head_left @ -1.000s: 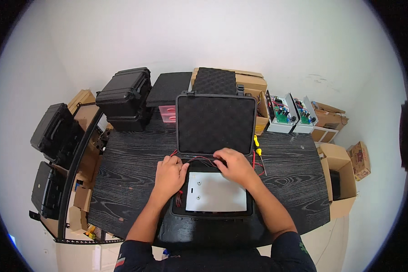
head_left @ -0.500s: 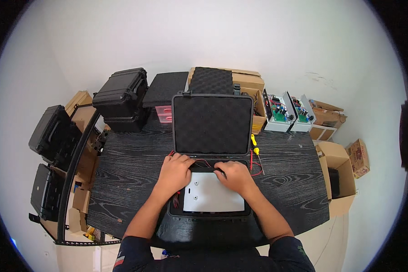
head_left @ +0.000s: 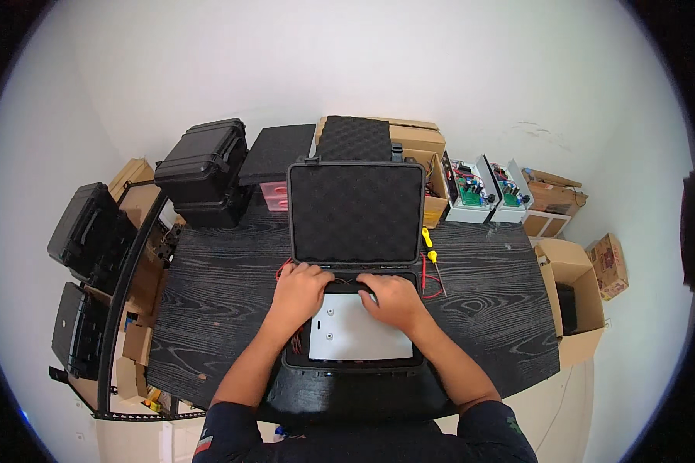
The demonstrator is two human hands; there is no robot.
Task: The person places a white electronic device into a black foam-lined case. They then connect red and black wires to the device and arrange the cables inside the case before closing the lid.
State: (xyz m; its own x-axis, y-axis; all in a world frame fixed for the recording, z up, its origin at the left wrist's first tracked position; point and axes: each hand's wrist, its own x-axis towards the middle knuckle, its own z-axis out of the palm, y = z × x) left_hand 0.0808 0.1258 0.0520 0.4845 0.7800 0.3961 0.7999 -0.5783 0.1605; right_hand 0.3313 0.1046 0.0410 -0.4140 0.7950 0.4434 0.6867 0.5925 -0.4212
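Note:
An open black hard case [head_left: 357, 212] stands in front of me, its lid lined with dark egg-crate foam. A light grey metal panel [head_left: 363, 332] with two small round fittings and a slot lies in its base. My left hand [head_left: 303, 292] is over the panel's far left corner, fingers curled at the case's back edge. Opposite it, my right hand [head_left: 394, 299] bends its fingers at the back edge, thumb over the panel. Thin wires [head_left: 344, 282] show between the hands. Both hands look closed, but what the fingertips hold is hidden. Red and dark wires [head_left: 296, 341] lie left of the panel.
Right of the case lie a yellow-handled screwdriver [head_left: 434, 261] and a red test lead [head_left: 424, 272]. Two grey housings with green circuit boards [head_left: 469, 193] stand behind. Black cases [head_left: 202, 166] are stacked at back left; an open cardboard box [head_left: 578, 297] stands beyond the table's right edge.
My right hand has shifted slightly left along the back edge, its thumb now lower over the panel. The left hand keeps nearly the same place. The view has shifted a little.

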